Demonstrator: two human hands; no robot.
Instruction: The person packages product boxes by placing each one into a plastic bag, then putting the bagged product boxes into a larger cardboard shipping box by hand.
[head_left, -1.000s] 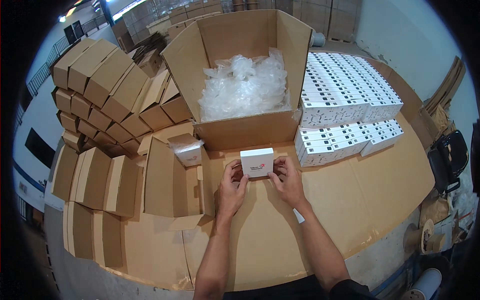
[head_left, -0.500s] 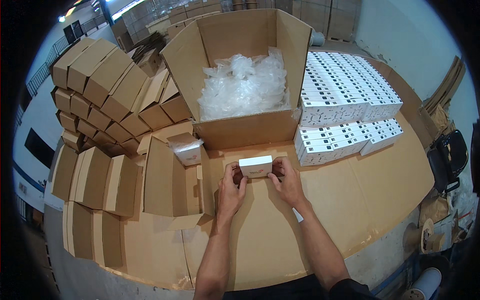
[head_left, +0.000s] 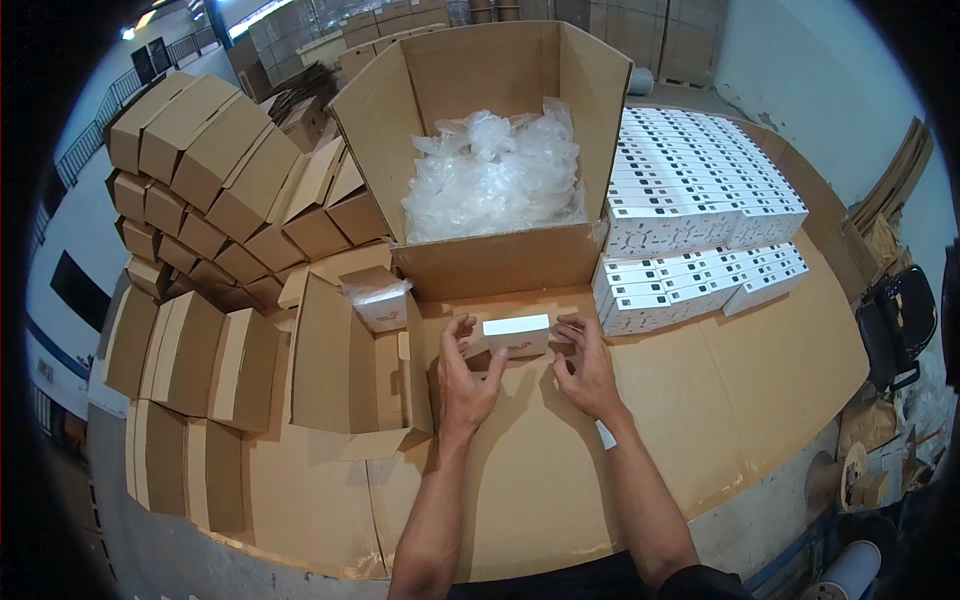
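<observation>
A small white box (head_left: 517,337) with a red mark on its front stands on the cardboard-covered table, between my hands. My left hand (head_left: 468,383) is at its left side, fingers curved and spread apart, holding nothing. On the other side my right hand (head_left: 587,372) is also open, thumb and fingers parted, with a gap to the box. To the left stands an open brown carton (head_left: 330,375); a white box in clear plastic wrap (head_left: 381,305) sits inside at its far end. A small white piece (head_left: 606,434) shows beside my right wrist.
Behind the white box, a large open carton (head_left: 505,265) holds crumpled clear plastic bags (head_left: 495,175). Rows of stacked white boxes (head_left: 690,215) stand at the right. Brown cartons (head_left: 215,160) are piled at the left, with more cartons (head_left: 185,360) nearer. A black chair (head_left: 893,325) is at the far right.
Both hands have let go of the small white box and moved apart from it. The box now stands on the table by itself. The view has shifted slightly.
</observation>
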